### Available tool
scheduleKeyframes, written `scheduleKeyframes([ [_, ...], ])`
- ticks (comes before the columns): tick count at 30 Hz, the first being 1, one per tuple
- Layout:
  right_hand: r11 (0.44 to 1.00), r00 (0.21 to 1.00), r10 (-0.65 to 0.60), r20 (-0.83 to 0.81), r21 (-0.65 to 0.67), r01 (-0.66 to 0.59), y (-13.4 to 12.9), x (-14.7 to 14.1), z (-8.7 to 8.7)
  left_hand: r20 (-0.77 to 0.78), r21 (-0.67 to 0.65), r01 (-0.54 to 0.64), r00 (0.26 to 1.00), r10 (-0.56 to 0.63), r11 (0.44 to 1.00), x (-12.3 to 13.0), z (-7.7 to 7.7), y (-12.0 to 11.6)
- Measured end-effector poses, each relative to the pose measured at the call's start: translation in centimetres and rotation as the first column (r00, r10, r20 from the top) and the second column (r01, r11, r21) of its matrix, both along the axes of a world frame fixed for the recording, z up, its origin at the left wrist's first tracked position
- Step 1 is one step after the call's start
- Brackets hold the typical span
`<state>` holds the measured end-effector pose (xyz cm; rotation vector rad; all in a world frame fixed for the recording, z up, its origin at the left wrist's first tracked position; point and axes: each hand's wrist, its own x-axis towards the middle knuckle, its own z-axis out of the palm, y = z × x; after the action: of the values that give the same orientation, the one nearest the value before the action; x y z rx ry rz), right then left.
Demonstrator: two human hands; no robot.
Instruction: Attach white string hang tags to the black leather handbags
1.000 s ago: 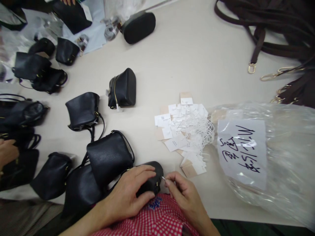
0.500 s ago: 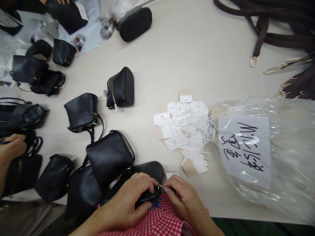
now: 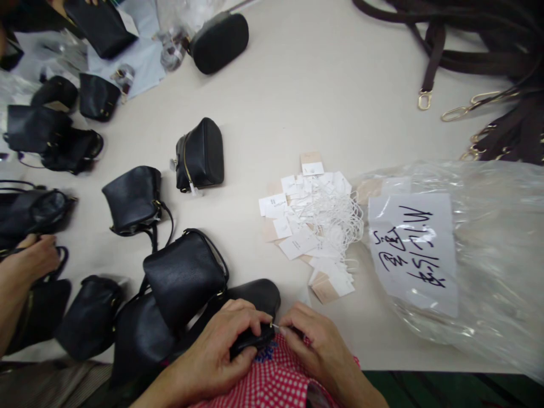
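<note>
At the table's front edge, my left hand (image 3: 229,345) is closed round a small black bag piece (image 3: 250,338) with a gold metal bit at its right end. My right hand (image 3: 312,340) pinches a thin white string (image 3: 275,326) that meets the gold bit. Behind my left hand lies a black bag (image 3: 266,294), partly covered by the hand. Another black bag (image 3: 185,277) with a thin strap rests just to the left. A heap of white and tan tags (image 3: 297,241) with white strings lies beyond my right hand.
Clear plastic (image 3: 493,272) with a handwritten paper (image 3: 414,255) covers the right side. Dark straps (image 3: 471,62) with gold clasps lie at the back right. Several black bags, including one standing alone (image 3: 204,153), fill the left. Another person's hand (image 3: 36,260) holds a black strap.
The view has shifted slightly, moving the table contents left. The other person's hand has moved a little right. My hands keep nearly the same pose at the gold bit.
</note>
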<state>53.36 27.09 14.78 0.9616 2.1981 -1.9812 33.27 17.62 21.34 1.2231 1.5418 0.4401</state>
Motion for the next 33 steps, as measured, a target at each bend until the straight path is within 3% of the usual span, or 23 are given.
scheduleKeyframes([
  [11, 0.994, 0.997, 0.067, 0.029, 0.090, -0.069, 0.1, -0.4, 0.3, -0.019, 0.073, 0.006, 1.000, -0.005, 0.997, 0.1, 0.0, -0.2],
  [16, 0.995, 0.997, 0.072, -0.006, 0.067, -0.071, 0.2, -0.4, 0.3, 0.009, 0.094, 0.022, 1.000, -0.023, 0.995, 0.1, 0.1, 0.5],
  [21, 1.000, 0.999, -0.007, -0.036, 0.006, 0.008, -0.3, -0.2, -0.2, 0.042, 0.024, 0.021, 0.999, -0.022, 0.999, 0.3, 0.4, 0.8],
  [24, 0.989, 0.994, -0.105, 0.024, -0.100, 0.107, -0.2, -0.2, -0.1, 0.057, 0.019, 0.007, 0.998, -0.008, 1.000, 0.3, 0.3, 0.6],
  [28, 0.923, 0.977, -0.190, 0.098, -0.322, 0.212, 0.1, -0.3, 0.3, 0.086, 0.010, -0.014, 0.996, 0.013, 1.000, 0.3, 0.4, 0.8],
  [31, 0.869, 0.965, -0.236, 0.113, -0.419, 0.262, -0.1, -0.4, 0.3, 0.099, -0.011, -0.011, 0.995, 0.012, 1.000, 0.1, 0.7, 1.1],
  [33, 0.777, 0.949, -0.281, 0.142, -0.547, 0.312, -0.4, -0.5, 0.0, 0.103, -0.031, -0.002, 0.995, 0.005, 1.000, 0.0, 0.7, 1.1],
])
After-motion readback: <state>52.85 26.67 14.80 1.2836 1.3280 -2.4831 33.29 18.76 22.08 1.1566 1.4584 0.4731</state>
